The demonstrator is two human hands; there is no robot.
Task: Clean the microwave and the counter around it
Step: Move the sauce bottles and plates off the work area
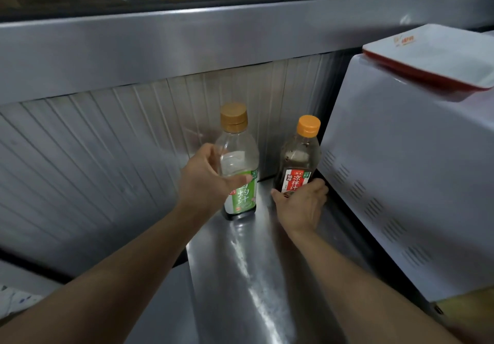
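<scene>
gripping of two sauce bottles on the steel counter is recorded, just left of the white microwave. left hand is wrapped round the mid-body of the green-label bottle; right hand is curled round the base of the red-label bottle, which stands close beside the microwave wall. both bottles are judged rigid, smooth and possibly slippery; the green one looks nearly empty, so light. a hold at the waist is judged safest. a red-rimmed tray is noted on top. microwave door and front are cut off; fingertips behind the bottles are hidden; motion blur is noted.
</scene>
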